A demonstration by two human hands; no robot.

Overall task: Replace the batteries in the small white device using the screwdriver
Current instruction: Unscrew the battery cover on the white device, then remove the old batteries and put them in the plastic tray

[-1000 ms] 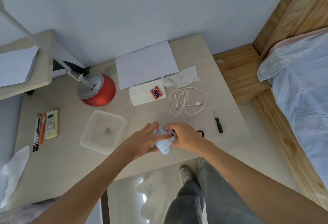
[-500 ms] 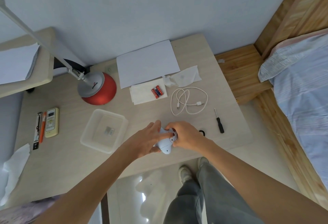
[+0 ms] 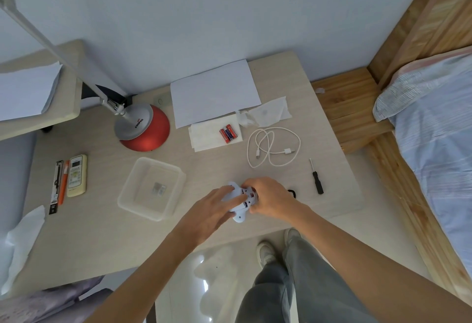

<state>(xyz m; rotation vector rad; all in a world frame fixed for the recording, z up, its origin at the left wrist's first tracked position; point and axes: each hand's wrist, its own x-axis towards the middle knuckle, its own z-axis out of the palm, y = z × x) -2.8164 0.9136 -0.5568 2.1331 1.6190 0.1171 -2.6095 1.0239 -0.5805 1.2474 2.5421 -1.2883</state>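
Fingers of both hands close round the small white plastic device (image 3: 239,215), which sits just above the near edge of the pale wooden table (image 3: 102,233). My left hand (image 3: 212,210) grips it from the left, with fingers laid across its top. My right hand (image 3: 270,200) curls over its right end, fingertips meeting the left ones at the middle. Between them a bit of red and blue shows in the device's body, though I cannot tell how it sits. The slim black-handled screwdriver (image 3: 317,180) lies untouched on the table, well to the right of my right hand. Farther back, two red-and-blue batteries (image 3: 228,133) rest side by side on a folded white tissue (image 3: 207,138), beside a coiled white cable (image 3: 273,147). A clear plastic container (image 3: 158,163) stands to the left of my left hand, and a red-based desk lamp (image 3: 145,131) stands behind it.
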